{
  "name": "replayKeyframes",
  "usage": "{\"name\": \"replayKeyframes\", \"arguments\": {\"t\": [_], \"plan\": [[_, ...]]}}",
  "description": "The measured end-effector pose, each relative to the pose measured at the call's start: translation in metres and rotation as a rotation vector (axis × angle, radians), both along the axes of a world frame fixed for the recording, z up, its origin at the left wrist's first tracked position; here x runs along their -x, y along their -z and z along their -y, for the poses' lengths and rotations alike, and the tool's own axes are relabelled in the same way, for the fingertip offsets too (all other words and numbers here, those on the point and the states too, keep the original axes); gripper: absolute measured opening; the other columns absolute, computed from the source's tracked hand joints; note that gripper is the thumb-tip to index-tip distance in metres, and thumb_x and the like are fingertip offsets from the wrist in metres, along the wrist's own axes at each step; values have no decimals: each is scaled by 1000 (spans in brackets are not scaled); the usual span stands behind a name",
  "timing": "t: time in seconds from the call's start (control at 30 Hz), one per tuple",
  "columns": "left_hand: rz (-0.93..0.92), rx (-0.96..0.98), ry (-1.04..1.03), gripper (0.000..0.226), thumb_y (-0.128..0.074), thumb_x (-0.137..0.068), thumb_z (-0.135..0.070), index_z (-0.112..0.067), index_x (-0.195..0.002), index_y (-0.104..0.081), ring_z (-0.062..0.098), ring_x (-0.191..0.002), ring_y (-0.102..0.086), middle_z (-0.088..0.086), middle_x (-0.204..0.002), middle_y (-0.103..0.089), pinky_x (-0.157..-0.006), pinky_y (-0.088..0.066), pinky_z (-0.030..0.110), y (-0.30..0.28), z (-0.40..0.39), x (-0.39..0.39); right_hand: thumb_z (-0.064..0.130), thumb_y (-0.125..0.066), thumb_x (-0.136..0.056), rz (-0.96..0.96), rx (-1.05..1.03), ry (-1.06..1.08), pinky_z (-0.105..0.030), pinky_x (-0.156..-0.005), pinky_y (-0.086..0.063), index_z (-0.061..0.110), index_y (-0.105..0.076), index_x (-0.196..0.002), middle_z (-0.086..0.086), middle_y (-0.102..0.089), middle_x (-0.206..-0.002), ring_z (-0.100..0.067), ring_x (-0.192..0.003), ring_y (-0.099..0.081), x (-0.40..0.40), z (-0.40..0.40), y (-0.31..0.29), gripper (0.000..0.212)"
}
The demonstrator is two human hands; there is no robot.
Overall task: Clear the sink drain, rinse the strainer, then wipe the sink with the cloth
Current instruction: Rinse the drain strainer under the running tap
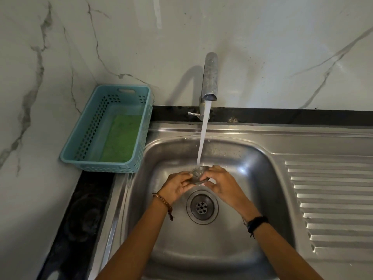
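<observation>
At the sink's back-left corner, a blue perforated basket [86,136] on the countertop holds a green scouring pad [121,138]. Your left hand [177,185] pinches the left rim of the metal strainer [198,174], held above the basin near its back wall, under the water stream [203,134] from the tap [211,75]. The open drain [202,207] sits just in front. Your right hand [222,183] grips the strainer's right rim; the ribbed drainboard [331,203] runs along the right edge.
</observation>
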State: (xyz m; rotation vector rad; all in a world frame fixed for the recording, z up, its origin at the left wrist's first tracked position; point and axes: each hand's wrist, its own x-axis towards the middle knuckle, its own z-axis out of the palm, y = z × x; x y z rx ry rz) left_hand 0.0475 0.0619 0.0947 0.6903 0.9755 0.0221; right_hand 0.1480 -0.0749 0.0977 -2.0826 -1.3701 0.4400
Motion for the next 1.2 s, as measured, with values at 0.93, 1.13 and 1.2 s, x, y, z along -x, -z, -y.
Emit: {"name": "replayKeyframes", "arguments": {"t": [0.93,1.13,1.2], "plan": [[-16,-467,12,30,-55,-81,9,-3,-107,-62,19,-88,-64,8,-95,-66,-67,-57,22,-21,11,-9,17,-68,-83,-687,-73,660,-17,-69,-47,17,-50,-111,-6,-50,-121,-12,-94,-54,6,-19,0,33],[-134,-353,11,23,-52,-83,13,4,-104,-58,28,-90,-63,21,-106,-60,-81,-53,37,-17,5,-1,5,-55,-89,-634,-20,527,-10,-57,-46,3,-64,-98,-7,-69,-96,-3,-72,-59,7,-41,-12,13],[-79,-294,37,16,-52,-86,8,3,-99,-58,20,-78,-61,21,-102,-59,-79,-53,34,-17,6,3,8,-58,-89,-400,-85,450,-7,-58,-41,9,-66,-96,6,-64,-86,2,-72,-55,10,-44,-16,11]]}}
